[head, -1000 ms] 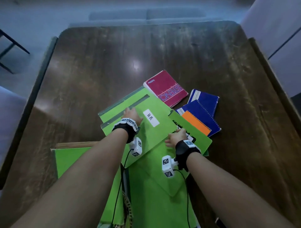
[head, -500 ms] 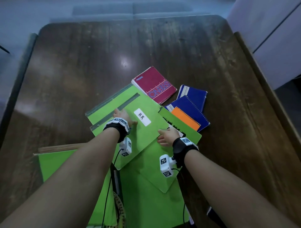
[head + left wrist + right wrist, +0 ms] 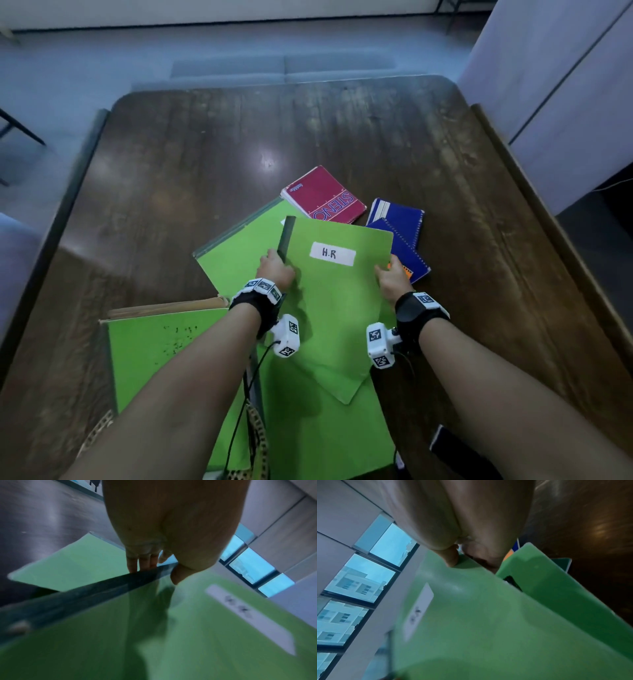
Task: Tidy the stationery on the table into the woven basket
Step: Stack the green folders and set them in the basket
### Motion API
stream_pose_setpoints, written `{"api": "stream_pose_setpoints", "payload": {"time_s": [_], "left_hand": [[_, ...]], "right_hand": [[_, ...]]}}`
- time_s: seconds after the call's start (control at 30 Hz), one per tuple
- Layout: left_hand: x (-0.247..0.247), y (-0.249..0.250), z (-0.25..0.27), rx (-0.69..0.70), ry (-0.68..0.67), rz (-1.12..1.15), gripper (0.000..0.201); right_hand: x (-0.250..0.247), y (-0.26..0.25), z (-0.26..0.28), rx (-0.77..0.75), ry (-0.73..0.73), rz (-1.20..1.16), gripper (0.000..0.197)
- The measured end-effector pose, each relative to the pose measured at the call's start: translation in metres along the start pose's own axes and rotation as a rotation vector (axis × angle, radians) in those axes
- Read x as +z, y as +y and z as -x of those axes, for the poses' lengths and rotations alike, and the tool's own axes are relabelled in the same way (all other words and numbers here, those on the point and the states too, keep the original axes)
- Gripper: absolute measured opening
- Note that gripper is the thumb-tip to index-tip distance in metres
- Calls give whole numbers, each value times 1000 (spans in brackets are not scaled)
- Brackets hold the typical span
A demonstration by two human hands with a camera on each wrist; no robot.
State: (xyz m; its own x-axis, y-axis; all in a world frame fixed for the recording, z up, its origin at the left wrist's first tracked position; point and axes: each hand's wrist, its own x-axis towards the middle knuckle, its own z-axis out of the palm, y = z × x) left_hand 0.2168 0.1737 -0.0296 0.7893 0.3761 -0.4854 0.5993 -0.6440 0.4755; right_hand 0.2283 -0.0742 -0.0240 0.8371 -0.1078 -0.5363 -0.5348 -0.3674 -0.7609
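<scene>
A green folder labelled H.R (image 3: 337,294) is lifted off the pile and tilted up toward me. My left hand (image 3: 274,270) grips its dark spine edge, thumb on the front and fingers (image 3: 139,563) behind. My right hand (image 3: 392,281) pinches the folder's right edge, thumb (image 3: 451,558) on the cover. The same H.R folder (image 3: 188,628) (image 3: 488,615) fills both wrist views. Another green folder (image 3: 236,253) lies flat on the table beneath. The woven basket's rim (image 3: 255,435) shows at the bottom, holding green folders (image 3: 150,346).
A red STENO notebook (image 3: 323,195) and two blue spiral notebooks (image 3: 399,219), one with an orange patch, lie on the dark wooden table (image 3: 308,137) just beyond the folders. A black object (image 3: 445,445) sits at the near right edge.
The H.R folder lay flat under both hands; now both hands hold it by its side edges, raised and turned upright toward me. The camera view also shifted back.
</scene>
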Motion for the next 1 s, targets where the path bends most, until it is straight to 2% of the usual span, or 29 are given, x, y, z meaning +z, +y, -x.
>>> {"api": "stream_pose_setpoints", "payload": {"time_s": [0.1,0.2,0.3,0.37,0.47,0.57,0.7,0.8,0.93,1.0], "left_hand": [[-20,1,14,67,11,64,28],[-43,3,37,123,20,122,20],[-65,-7,57,206,71,177,9],[-79,-21,70,246,104,222,10],[-101,-45,94,263,184,288,15],[-123,-79,115,287,214,374,18],[-148,-135,138,245,201,343,35],[-157,-176,151,166,217,274,39],[-160,-230,158,57,245,166,50],[-160,-253,160,13,237,145,52]], "right_hand": [[-13,-12,14,-13,48,30,32],[-16,-28,37,1,15,113,51],[-15,-44,65,-65,2,137,71],[-10,-50,77,-91,14,135,69],[12,-54,93,-108,-8,174,53],[42,-47,100,-147,-74,159,69],[86,-46,142,-204,-172,183,66],[115,-40,167,-229,-229,197,64],[156,-23,187,-264,-285,263,49],[174,-15,196,-262,-313,296,50]]}}
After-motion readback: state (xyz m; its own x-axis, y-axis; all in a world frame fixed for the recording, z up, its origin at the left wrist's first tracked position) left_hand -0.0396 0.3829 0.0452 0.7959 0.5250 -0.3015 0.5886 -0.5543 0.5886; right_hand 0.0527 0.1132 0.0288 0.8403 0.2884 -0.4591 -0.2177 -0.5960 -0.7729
